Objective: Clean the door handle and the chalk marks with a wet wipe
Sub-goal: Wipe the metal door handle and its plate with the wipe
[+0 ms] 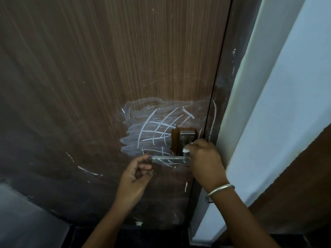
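Low on the right side of the brown wood-grain door [89, 86], a patch of chalk marks [157, 127] spreads out: a smeared white haze with a sharper grid of crossed lines drawn over it. Just right of the grid sits the metal door handle [170, 160]. Its screwed backplate [187, 136] is ringed by a darker, glossy strip of wood free of chalk, and its lever points left, with several white strokes across it. More stray chalk lines lie lower left on the door and along the dark door frame [223, 86].

The right hand [204, 158], a metal bangle [221, 189] on its wrist, is curled over the neck of the handle and pinches a small white wad [186, 150] against it; too little shows to be sure it is the wet wipe. The left hand [136, 178] hangs below the lever's free end, fingers loosely curled round nothing, index fingertip right at the lever tip; contact cannot be told. A pale wall [286, 104] rises right of the frame
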`<state>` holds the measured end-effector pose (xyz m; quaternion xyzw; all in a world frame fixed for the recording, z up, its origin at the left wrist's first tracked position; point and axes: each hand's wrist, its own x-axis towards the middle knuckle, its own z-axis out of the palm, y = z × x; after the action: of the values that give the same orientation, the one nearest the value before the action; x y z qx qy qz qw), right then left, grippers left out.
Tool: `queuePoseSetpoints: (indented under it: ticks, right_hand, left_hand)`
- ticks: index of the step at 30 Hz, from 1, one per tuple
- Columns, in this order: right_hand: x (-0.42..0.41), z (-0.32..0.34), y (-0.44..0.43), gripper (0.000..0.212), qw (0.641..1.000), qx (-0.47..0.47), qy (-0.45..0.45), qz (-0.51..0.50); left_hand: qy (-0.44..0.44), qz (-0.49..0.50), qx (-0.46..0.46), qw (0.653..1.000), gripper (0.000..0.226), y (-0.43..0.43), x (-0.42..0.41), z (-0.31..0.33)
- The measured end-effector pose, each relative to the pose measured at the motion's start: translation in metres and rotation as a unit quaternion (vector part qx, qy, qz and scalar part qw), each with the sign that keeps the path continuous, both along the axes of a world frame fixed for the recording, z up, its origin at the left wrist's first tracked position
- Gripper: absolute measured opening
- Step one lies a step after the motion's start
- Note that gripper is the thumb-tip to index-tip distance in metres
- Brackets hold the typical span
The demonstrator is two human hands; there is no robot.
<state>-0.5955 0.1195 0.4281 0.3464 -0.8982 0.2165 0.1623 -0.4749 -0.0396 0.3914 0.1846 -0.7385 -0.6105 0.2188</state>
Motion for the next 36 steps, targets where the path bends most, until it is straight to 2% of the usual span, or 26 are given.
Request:
queuePoseSetpoints:
  ticks: [5, 11, 16, 18, 21, 26, 28, 31, 34, 36]
  right_hand:
    - [-0.003, 0.006, 0.014, 0.021, 0.996, 0.051, -0.056, 0.045]
    - [0.003, 0.005, 0.004, 0.031, 0.999, 0.039, -0.026, 0.005]
    - [0.000, 0.009, 0.014, 0.022, 0.997, 0.052, -0.037, 0.044]
    - [-0.004, 0.008, 0.016, 0.024, 0.997, 0.064, -0.038, 0.037]
    - [-0.001, 0.008, 0.009, 0.029, 0.998, 0.054, -0.031, 0.031]
    - [0.006, 0.010, 0.013, 0.023, 0.994, 0.014, -0.055, 0.089]
    - [0.002, 0.009, 0.017, 0.015, 0.994, 0.036, -0.068, 0.071]
    - [0.000, 0.010, 0.017, 0.016, 0.996, 0.050, -0.060, 0.046]
    - [0.010, 0.011, 0.015, 0.018, 0.998, 0.011, -0.032, 0.057]
    - [0.011, 0.009, 0.018, 0.013, 0.996, 0.019, -0.051, 0.068]
  left_hand:
    - [0.000, -0.005, 0.016, 1.000, 0.045, 0.001, -0.002, -0.001]
    - [-0.010, -0.011, 0.019, 1.000, 0.044, 0.005, -0.002, -0.002]
    - [-0.012, -0.003, 0.014, 1.000, 0.040, 0.003, -0.002, -0.001]
    - [-0.010, 0.000, 0.015, 1.000, 0.039, 0.004, -0.001, 0.000]
    - [-0.003, 0.000, 0.015, 1.000, 0.039, 0.007, 0.000, 0.002]
    - [0.001, 0.010, 0.012, 1.000, 0.039, 0.004, 0.004, 0.002]
    - [0.002, 0.018, 0.014, 1.000, 0.039, 0.003, 0.005, 0.002]
    - [-0.003, 0.015, 0.013, 1.000, 0.039, 0.003, 0.005, 0.001]
    - [-0.003, 0.014, 0.010, 1.000, 0.038, 0.005, 0.005, 0.000]
    - [-0.003, 0.015, 0.013, 1.000, 0.039, 0.005, 0.005, 0.001]
